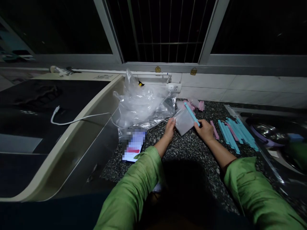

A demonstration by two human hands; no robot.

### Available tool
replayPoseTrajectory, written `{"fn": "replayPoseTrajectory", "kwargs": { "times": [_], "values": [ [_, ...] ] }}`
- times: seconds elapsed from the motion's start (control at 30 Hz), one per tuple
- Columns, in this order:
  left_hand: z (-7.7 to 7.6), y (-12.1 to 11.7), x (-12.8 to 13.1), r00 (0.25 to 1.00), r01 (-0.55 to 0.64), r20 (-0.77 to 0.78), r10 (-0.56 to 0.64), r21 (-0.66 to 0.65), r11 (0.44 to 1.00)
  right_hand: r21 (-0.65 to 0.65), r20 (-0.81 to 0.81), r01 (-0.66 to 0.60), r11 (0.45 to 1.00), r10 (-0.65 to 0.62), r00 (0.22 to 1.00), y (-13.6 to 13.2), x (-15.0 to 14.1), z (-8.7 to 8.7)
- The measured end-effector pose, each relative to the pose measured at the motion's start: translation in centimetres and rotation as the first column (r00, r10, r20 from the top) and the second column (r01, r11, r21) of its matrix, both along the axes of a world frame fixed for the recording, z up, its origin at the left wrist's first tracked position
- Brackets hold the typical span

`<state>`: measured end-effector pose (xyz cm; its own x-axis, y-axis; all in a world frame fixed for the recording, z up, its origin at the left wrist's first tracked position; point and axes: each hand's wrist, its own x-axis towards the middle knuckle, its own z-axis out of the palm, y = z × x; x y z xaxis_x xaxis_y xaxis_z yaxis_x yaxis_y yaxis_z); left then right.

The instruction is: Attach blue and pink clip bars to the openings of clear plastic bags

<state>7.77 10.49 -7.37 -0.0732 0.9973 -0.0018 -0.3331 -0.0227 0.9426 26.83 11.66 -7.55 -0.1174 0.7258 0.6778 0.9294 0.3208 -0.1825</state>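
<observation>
My left hand (169,129) is closed on the left edge of a small clear plastic bag (184,123), pinching it between thumb and fingers. A light-blue plastic strip (192,114), long and narrow like a bag-sealing clip, slants across the bag's upper right side. My right hand (205,130) pinches the strip's lower end, close to the bag's right corner. Just right of that hand lies a pink strip (214,130) on the speckled counter (182,150). Farther right are several loose blue strips (227,135). Pink strips (200,105) in clear wrapping lie behind the bag.
A large crumpled clear plastic bag (146,107) spreads over the back left. In front of it lies a lit phone (134,148). A washing machine (48,105) with a white cable (79,120) flanks the left; a sink holding a metal bowl (266,129) is at right.
</observation>
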Motion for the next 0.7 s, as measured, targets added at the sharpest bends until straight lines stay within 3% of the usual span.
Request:
{"fn": "replayPoseTrajectory", "kwargs": {
  "times": [0.13, 0.27, 0.33, 0.47, 0.63, 0.7],
  "values": [
    [0.0, 1.8, 1.8, 0.997, 0.007, -0.073, -0.007, 0.005, 1.0, -0.155, -0.168, 0.226, 0.962, -0.251, 0.953, 1.9, -0.4, 0.5],
    [0.1, 3.4, 3.7, 0.974, 0.008, -0.225, 0.027, 0.155, 0.988, -0.244, -0.24, 0.362, 0.9, -0.418, 0.876, 3.6, -1.4, 1.3],
    [0.3, 4.1, 4.4, 0.929, 0.014, -0.363, 0.069, 0.222, 0.975, -0.263, -0.262, 0.389, 0.883, -0.453, 0.852, 4.3, -1.7, 1.7],
    [0.6, 5.9, 5.0, 0.767, 0.062, -0.62, 0.168, 0.332, 0.941, -0.292, -0.295, 0.447, 0.845, -0.524, 0.799, 5.8, -1.8, 2.1],
    [0.7, 8.2, 5.6, 0.671, 0.05, -0.724, 0.158, 0.256, 0.965, -0.303, -0.274, 0.503, 0.81, -0.579, 0.768, 7.7, -1.5, 2.1],
    [0.7, 8.8, 5.8, 0.626, 0.049, -0.756, 0.193, 0.285, 0.957, -0.295, -0.266, 0.522, 0.801, -0.593, 0.76, 8.4, -1.4, 2.1]
  ]
}}
